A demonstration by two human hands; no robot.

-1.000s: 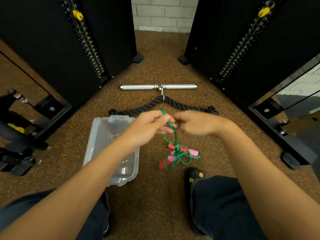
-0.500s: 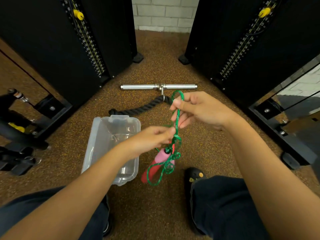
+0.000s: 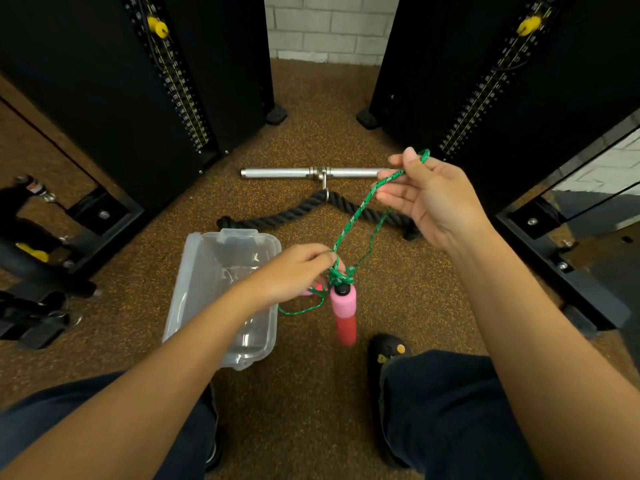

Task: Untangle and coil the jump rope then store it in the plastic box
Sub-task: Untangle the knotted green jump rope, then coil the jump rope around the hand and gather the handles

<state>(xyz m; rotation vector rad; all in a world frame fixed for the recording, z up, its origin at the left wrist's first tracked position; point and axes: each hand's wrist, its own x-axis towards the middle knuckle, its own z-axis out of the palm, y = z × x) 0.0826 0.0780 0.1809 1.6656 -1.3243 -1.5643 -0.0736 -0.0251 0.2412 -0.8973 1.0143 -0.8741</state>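
Above speckled brown floor (image 3: 311,393), right hand (image 3: 433,199) pinches raised loop of green braided jump rope (image 3: 360,207), left hand (image 3: 294,271) pinches its knot beside clear plastic box (image 3: 194,271), 1 pink-and-red foam handle (image 3: 343,311) dangling.

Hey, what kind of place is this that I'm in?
Probably a gym, between cable machines: numbered weight stacks with yellow pins, plus a steel bar and a black rope attachment lying on the speckled rubber floor.

light: dim, even indoor | shadows: soft | edges: wide-angle bowing | focus: mostly sharp
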